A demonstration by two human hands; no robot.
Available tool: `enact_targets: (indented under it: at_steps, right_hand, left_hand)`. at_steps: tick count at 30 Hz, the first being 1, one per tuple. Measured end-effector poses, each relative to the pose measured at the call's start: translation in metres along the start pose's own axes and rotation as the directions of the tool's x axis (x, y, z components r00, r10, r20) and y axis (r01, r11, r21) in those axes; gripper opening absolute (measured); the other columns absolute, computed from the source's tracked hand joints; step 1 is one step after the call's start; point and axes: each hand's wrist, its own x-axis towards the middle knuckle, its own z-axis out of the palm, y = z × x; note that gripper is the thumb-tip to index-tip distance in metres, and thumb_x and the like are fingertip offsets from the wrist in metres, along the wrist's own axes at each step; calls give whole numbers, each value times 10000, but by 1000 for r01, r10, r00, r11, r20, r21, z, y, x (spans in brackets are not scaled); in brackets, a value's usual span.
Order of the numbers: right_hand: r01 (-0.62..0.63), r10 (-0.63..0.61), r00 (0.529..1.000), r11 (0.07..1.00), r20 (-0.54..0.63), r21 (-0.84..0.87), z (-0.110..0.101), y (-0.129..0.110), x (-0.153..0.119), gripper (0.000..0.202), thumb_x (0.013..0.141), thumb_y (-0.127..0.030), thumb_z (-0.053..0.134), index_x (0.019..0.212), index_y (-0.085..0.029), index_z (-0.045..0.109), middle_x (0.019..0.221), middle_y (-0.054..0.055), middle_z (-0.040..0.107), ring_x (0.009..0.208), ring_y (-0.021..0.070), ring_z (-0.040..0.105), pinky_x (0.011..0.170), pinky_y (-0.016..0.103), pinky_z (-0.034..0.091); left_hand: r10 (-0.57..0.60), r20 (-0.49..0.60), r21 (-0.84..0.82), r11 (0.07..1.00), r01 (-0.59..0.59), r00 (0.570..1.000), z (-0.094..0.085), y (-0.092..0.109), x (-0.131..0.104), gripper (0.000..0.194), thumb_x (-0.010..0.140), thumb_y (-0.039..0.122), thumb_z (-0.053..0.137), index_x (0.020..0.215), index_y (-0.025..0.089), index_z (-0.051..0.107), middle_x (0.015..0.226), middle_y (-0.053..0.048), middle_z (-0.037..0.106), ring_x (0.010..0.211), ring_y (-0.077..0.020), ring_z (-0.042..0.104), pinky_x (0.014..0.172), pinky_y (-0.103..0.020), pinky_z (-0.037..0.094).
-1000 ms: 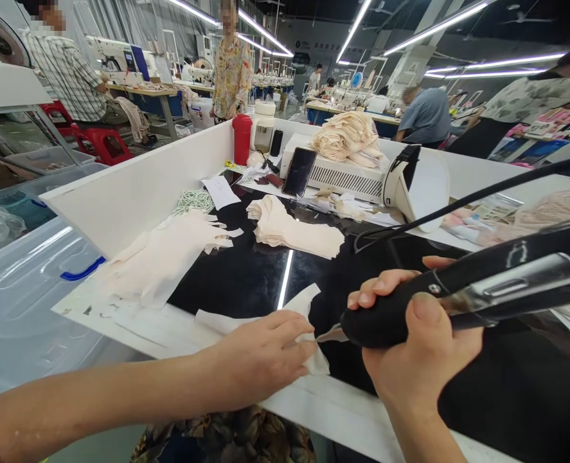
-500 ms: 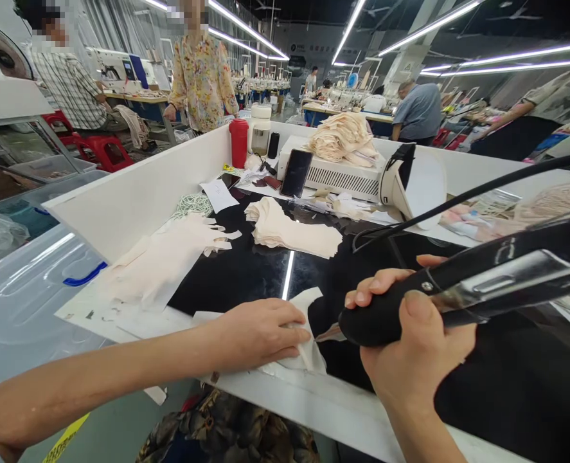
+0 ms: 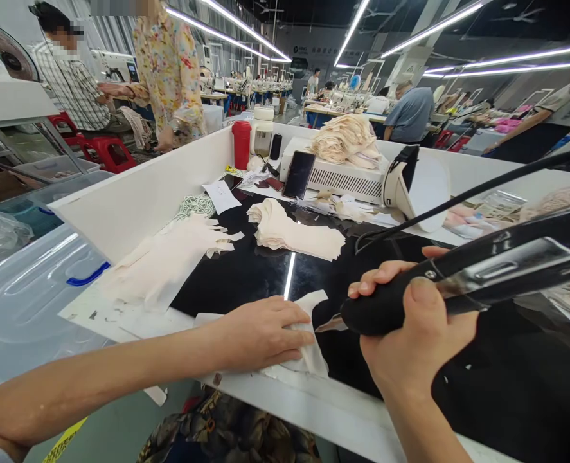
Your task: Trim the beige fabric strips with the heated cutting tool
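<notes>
My right hand [image 3: 417,321] wraps around a black handheld corded cutter [image 3: 491,270] with a silver lever along its side. A thin metal blade [image 3: 331,323] sticks out of its rounded nose and points left. Close to that tip lies a cream fabric piece [image 3: 314,350] at the front edge of the table. My left hand [image 3: 270,331] rests flat on this fabric, fingers stretched out and pressing it down. Whether the blade touches the cloth I cannot tell. Behind them is a stack of cream fabric cut-outs [image 3: 299,235]; more cut pieces [image 3: 164,260] spread at the left.
A black cable [image 3: 458,196] arches over the right side. At the back stand a red tumbler [image 3: 241,145], a phone [image 3: 299,175], a white vented box [image 3: 342,179] bearing fabric, and a white lamp-like hood [image 3: 422,193]. A white wall [image 3: 144,199] borders the left. Co-workers are beyond.
The cutter's nose has risen slightly, while my left hand keeps its place on the fabric. In the background, a person in a floral shirt has moved left towards a seated co-worker.
</notes>
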Motion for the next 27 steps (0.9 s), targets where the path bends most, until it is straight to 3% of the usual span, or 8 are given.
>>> enact_targets:
  at_steps: [10, 13, 16, 19, 23, 27]
  right_hand:
    - [-5, 5, 1000, 1000, 11, -6, 1, 6, -4, 445, 773, -342, 878, 1100, -250, 589, 698, -69, 685, 512, 142, 616, 493, 293, 563]
    - [-21, 21, 1000, 1000, 16, 1, -1, 3, -5, 433, 778, -330, 874, 1099, -251, 595, 698, -68, 686, 511, 139, 617, 489, 285, 562]
    - [-27, 27, 998, 1000, 53, 2, -5, 0, -6, 422, 777, -333, 878, 1102, -249, 621, 701, -62, 690, 509, 143, 618, 490, 289, 568]
    - [-20, 19, 996, 1000, 86, 9, -9, -2, -7, 419, 779, -351, 885, 1101, -250, 636, 710, -56, 695, 514, 149, 624, 494, 297, 577]
    - [-22, 20, 996, 1000, 82, 22, -11, -1, -9, 424, 786, -353, 889, 1107, -249, 633, 712, -56, 695, 520, 149, 625, 500, 294, 580]
    - [-26, 24, 997, 999, 71, 32, -12, 1, -10, 424, 794, -342, 886, 1114, -249, 625, 721, -55, 692, 530, 146, 619, 497, 287, 570]
  left_hand:
    - [-26, -1, -26, 999, 26, 1000, 3, 1, -1, 244, 1127, 278, 563, 1276, 145, 703, 1394, -160, 703, 1303, -268, 667, 1164, -426, 526]
    - [-97, 45, -31, 995, 99, 994, 2, 15, -3, 277, 1106, 309, 620, 1315, 142, 691, 1431, -174, 687, 1338, -292, 653, 1201, -468, 507]
    - [-187, 128, -48, 980, 194, 974, -3, 36, -6, 446, 1085, 413, 663, 1430, 133, 626, 1513, -199, 632, 1418, -337, 599, 1239, -538, 474]
    - [-216, 146, -72, 971, 228, 965, -8, 45, -4, 458, 1110, 385, 610, 1473, 108, 586, 1530, -203, 614, 1435, -333, 586, 1233, -506, 493]
    - [-170, 65, -108, 978, 176, 983, -11, 22, 6, 299, 1146, 215, 459, 1307, 84, 673, 1333, -168, 711, 1292, -256, 670, 1162, -381, 554]
    - [-18, 79, -165, 986, 31, 997, -9, -16, 17, 308, 1091, 95, 459, 1304, 103, 681, 1334, -163, 720, 1270, -241, 677, 1131, -371, 572]
